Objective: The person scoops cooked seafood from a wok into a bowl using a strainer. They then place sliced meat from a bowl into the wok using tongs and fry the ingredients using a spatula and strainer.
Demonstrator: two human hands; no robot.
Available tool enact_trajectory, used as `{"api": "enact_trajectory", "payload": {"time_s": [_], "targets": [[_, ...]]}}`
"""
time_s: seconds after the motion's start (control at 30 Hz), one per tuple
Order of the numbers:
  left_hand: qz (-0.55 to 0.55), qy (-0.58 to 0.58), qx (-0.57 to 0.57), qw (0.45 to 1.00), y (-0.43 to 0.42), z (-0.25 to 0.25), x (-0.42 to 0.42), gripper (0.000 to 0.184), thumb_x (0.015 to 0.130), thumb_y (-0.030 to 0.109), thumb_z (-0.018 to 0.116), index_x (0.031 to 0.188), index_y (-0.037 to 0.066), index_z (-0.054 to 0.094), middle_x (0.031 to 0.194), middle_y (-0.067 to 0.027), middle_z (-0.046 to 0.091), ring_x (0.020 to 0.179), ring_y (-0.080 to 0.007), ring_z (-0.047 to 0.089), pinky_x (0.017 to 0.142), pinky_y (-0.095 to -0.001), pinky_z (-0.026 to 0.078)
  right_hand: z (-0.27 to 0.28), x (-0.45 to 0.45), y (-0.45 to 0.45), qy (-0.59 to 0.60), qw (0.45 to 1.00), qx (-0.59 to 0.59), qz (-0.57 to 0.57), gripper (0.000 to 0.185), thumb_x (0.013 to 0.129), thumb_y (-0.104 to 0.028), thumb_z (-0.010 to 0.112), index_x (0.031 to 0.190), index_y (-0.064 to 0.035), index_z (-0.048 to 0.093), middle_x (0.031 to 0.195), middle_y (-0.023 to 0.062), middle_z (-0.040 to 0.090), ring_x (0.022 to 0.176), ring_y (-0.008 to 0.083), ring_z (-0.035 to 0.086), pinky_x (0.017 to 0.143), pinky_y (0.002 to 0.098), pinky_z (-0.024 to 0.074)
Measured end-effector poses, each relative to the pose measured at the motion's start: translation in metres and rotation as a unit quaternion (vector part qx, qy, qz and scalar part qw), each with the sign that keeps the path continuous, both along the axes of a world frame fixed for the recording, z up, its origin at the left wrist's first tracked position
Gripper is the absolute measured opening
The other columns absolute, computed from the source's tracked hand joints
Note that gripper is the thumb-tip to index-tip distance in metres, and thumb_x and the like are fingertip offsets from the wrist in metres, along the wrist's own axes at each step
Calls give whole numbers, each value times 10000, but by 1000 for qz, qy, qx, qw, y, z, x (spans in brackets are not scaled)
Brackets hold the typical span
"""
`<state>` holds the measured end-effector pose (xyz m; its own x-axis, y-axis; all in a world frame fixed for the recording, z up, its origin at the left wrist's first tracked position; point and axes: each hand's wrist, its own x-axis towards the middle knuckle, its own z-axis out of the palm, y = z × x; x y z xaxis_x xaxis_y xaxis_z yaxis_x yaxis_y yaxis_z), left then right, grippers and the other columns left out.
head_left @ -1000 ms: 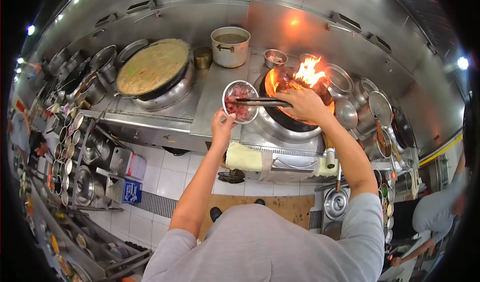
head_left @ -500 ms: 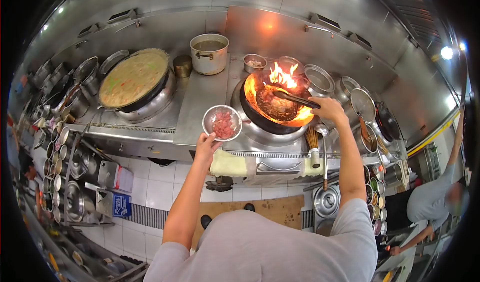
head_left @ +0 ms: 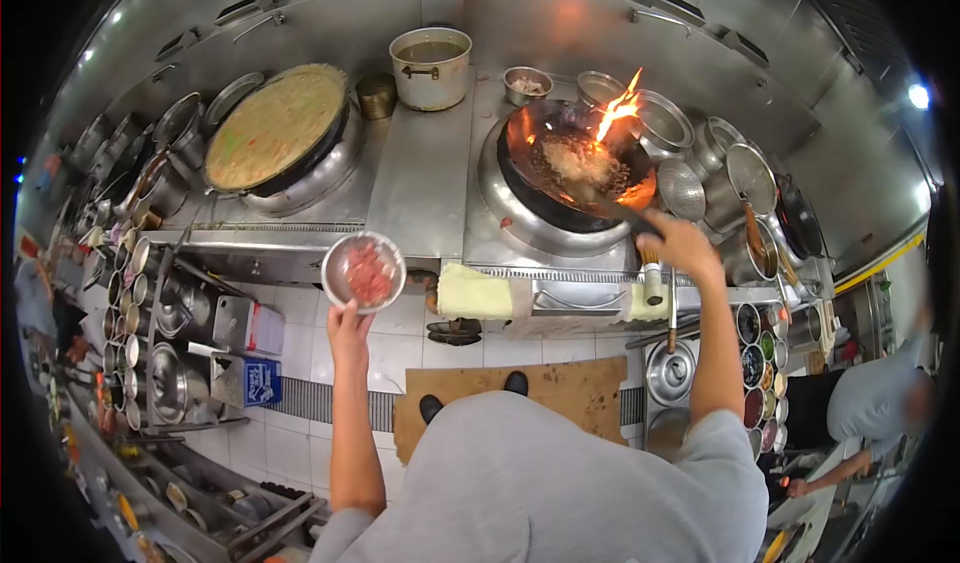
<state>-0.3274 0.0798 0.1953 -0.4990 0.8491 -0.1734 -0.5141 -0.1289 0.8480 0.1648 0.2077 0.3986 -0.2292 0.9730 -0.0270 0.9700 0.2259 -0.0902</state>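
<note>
My left hand (head_left: 349, 329) grips the rim of a small metal bowl (head_left: 397, 285) holding pieces of raw red meat (head_left: 369, 271). The bowl is left of the stove, over the floor near its front edge. My right hand (head_left: 686, 249) is closed around a dark, long-handled cooking utensil (head_left: 618, 209) that reaches into the wok (head_left: 527, 121). Motion blurs the utensil, so its kind is unclear. A pale, bubbling heap of food (head_left: 582, 161) sits in the wok. Flames (head_left: 620, 109) rise at its right side.
A large wok of pale stew (head_left: 275, 128) and a tall pot (head_left: 431, 80) stand to the left. Strainers (head_left: 682, 188) and pans crowd the right. A bamboo brush (head_left: 652, 277) lies by the stove's front edge. At far right another person (head_left: 878, 403) bends over.
My left hand has carried the meat bowl leftward, away from the wok. The flames have shrunk, and the food shows paler. My right hand and the utensil have shifted slightly to the right.
</note>
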Motion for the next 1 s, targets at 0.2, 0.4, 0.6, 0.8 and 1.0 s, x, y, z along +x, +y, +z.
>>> {"api": "enact_trajectory", "payload": {"time_s": [0.2,0.4,0.6,0.8,1.0], "targets": [[84,-19,-8,996,-73,-42,-25,178,910,111,558,834,82,400,936,-79,542,904,-188,589,889,-407,511,-180,-74,-15,28,974,-192,-115,512,800,-443,595,1196,-122,536,1069,204,628,1009,369,598,859,461,466],[69,-39,-26,996,-82,-50,-27,188,904,101,568,812,99,404,883,-55,547,848,-155,593,859,-404,527,-281,-159,57,88,968,-124,-198,387,823,-319,575,1151,-115,549,1075,205,629,1033,380,587,892,462,456],[69,-57,-37,995,-85,-52,-31,181,900,95,570,813,97,411,885,-58,561,851,-167,596,857,-399,523,-189,-156,38,64,981,-90,-159,402,830,-310,591,1190,-140,535,1044,208,635,1000,385,597,870,476,462],[64,-35,-34,997,-98,-62,-42,194,900,102,571,813,93,398,920,-76,557,901,-196,592,873,-395,514,-54,-91,9,37,992,50,-109,478,820,-360,610,1250,-181,501,982,196,645,952,373,614,804,470,492],[63,-23,-28,997,-95,-41,-33,192,907,108,561,817,91,393,934,-86,551,906,-205,590,891,-419,507,-75,-49,136,15,983,28,-183,492,810,-366,586,1252,-163,510,1072,208,627,1019,387,592,867,463,470]]}}
